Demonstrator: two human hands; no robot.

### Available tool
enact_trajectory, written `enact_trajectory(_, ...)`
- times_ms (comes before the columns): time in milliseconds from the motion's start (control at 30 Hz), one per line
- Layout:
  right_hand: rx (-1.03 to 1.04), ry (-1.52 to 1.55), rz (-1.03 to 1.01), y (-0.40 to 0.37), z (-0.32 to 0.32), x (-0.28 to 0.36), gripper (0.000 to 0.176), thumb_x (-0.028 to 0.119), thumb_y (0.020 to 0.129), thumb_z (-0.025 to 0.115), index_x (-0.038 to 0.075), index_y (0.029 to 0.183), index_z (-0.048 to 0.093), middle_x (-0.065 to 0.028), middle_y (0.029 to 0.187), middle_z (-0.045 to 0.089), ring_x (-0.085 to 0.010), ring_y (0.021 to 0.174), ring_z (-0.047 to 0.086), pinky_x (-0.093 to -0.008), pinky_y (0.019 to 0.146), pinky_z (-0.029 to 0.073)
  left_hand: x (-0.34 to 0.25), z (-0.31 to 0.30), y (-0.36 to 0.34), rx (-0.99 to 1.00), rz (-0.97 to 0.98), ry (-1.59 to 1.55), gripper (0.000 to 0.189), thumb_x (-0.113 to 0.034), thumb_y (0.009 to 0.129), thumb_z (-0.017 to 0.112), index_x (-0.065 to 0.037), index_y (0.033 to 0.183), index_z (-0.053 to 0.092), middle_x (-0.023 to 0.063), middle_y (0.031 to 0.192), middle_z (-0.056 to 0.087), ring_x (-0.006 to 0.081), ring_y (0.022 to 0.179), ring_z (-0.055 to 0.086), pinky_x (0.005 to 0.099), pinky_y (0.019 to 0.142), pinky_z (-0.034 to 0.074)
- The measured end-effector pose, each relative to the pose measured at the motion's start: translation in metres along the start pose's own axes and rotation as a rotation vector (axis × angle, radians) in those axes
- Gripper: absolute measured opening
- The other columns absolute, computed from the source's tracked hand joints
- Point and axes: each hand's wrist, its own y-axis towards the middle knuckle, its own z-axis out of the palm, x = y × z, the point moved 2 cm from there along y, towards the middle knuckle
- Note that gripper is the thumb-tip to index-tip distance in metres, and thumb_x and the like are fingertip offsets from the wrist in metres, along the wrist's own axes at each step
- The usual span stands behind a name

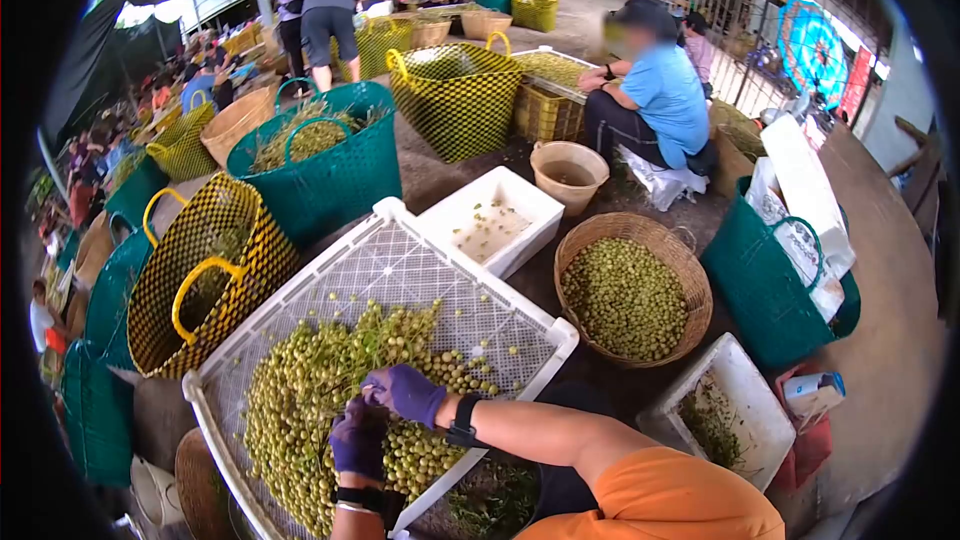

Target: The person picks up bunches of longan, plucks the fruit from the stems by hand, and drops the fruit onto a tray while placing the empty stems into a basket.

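Observation:
My left hand [358,438], in a purple glove, is closed over a heap of small round yellow-green fruit [290,420]. Thin stems show beside its fingers, but its grip is mostly hidden. My right hand [405,393], gloved alike and with a black band at the wrist, is closed too, its fingertips meeting those of the left. What is pinched between them is too small to make out. The fruit, some still on green stems [375,335], lies on a white mesh tray [420,270] with a raised rim.
Beyond the tray stands a white foam box [490,215] with a few fruits. To its right are a wicker basket [690,280] of fruit, a beige bucket [568,175] and another foam box [740,400]. Woven baskets [335,165] line the left. A person in blue [660,90] sits ahead.

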Motion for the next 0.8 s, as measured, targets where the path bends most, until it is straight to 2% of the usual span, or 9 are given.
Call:
enact_trajectory(133,0.103,0.237,0.101,0.010,-0.019,0.006,0.029,0.008,0.078,0.062,0.006,0.107,0.063,-0.0139,0.096,0.068,-0.0226,0.076,0.065,-0.0315,0.070,0.051,-0.022,-0.001,-0.010,-0.011,0.071,0.335,0.018,-0.026,0.089,0.056,-0.010,0.085,0.062,0.0077,0.064,0.063,0.0244,0.057,0.061,0.0354,0.054,0.048)
enact_trajectory(200,0.150,-0.017,0.013,0.002,-0.014,0.011,0.042,0.007,0.075,0.064,0.006,0.116,0.057,-0.0154,0.105,0.065,-0.0240,0.080,0.065,-0.0326,0.072,0.052,-0.030,0.001,-0.012,-0.038,0.429,1.008,0.035,-0.033,0.092,0.055,-0.001,0.082,0.066,0.0085,0.073,0.066,0.0157,0.064,0.061,0.0313,0.060,0.049)
enact_trajectory(267,0.314,-0.374,-0.143,-0.005,-0.008,0.009,0.077,0.006,0.067,0.068,0.003,0.137,0.037,-0.0190,0.123,0.056,-0.0305,0.089,0.064,-0.0374,0.077,0.052,-0.019,0.002,-0.008,0.006,0.276,0.615,0.032,-0.031,0.092,0.055,0.000,0.088,0.064,0.0090,0.074,0.067,0.0162,0.066,0.062,0.0307,0.062,0.050)
enact_trajectory(300,0.301,-0.380,-0.143,-0.007,-0.002,0.000,0.077,0.006,0.067,0.068,0.003,0.137,0.037,-0.0190,0.123,0.056,-0.0305,0.089,0.064,-0.0374,0.077,0.052,-0.007,0.001,-0.004,0.049,0.109,0.223,0.030,-0.028,0.093,0.055,0.001,0.094,0.063,0.0095,0.076,0.068,0.0166,0.068,0.063,0.0301,0.064,0.051)
enact_trajectory(367,0.380,-0.442,-0.217,-0.008,0.003,0.002,0.073,0.009,0.067,0.068,0.002,0.134,0.040,-0.0200,0.115,0.058,-0.0340,0.088,0.062,-0.0401,0.077,0.051,-0.005,0.001,0.000,0.083,0.283,0.580,0.027,-0.025,0.094,0.052,0.000,0.094,0.062,0.0075,0.077,0.068,0.0177,0.070,0.065,0.0299,0.067,0.052)
enact_trajectory(433,0.363,-0.517,-0.209,-0.009,0.000,0.003,0.057,0.009,0.068,0.067,0.001,0.122,0.050,-0.0194,0.109,0.059,-0.0327,0.084,0.062,-0.0413,0.073,0.050,0.003,0.007,0.002,-0.080,-0.127,-0.403,0.024,-0.020,0.094,0.051,-0.001,0.089,0.065,0.0068,0.079,0.067,0.0171,0.070,0.065,0.0311,0.066,0.053)
enact_trajectory(467,0.380,-0.640,-0.246,-0.008,-0.001,0.006,0.046,0.010,0.068,0.066,0.002,0.112,0.054,-0.0185,0.105,0.060,-0.0310,0.084,0.062,-0.0408,0.072,0.049,0.007,0.006,0.004,-0.146,-0.076,-0.486,0.014,-0.013,0.088,0.061,0.000,0.082,0.065,0.0052,0.077,0.066,0.0150,0.067,0.065,0.0278,0.059,0.054)
enact_trajectory(533,0.329,-0.759,-0.283,-0.009,0.001,-0.001,0.023,0.013,0.068,0.065,0.004,0.088,0.059,-0.0161,0.094,0.062,-0.0286,0.081,0.063,-0.0397,0.066,0.049,-0.002,0.002,0.005,-0.090,-0.002,-0.267,0.011,-0.010,0.087,0.059,-0.001,0.082,0.065,0.0066,0.080,0.066,0.0145,0.068,0.064,0.0280,0.060,0.054)
enact_trajectory(800,0.377,-0.648,-0.171,-0.004,-0.009,0.006,0.029,0.011,0.070,0.063,0.006,0.099,0.061,-0.0161,0.093,0.062,-0.0308,0.073,0.063,-0.0411,0.063,0.049,-0.018,-0.016,0.005,-0.082,0.099,0.030,0.015,-0.007,0.090,0.052,-0.001,0.085,0.065,0.0029,0.076,0.065,0.0097,0.064,0.061,0.0255,0.057,0.052)
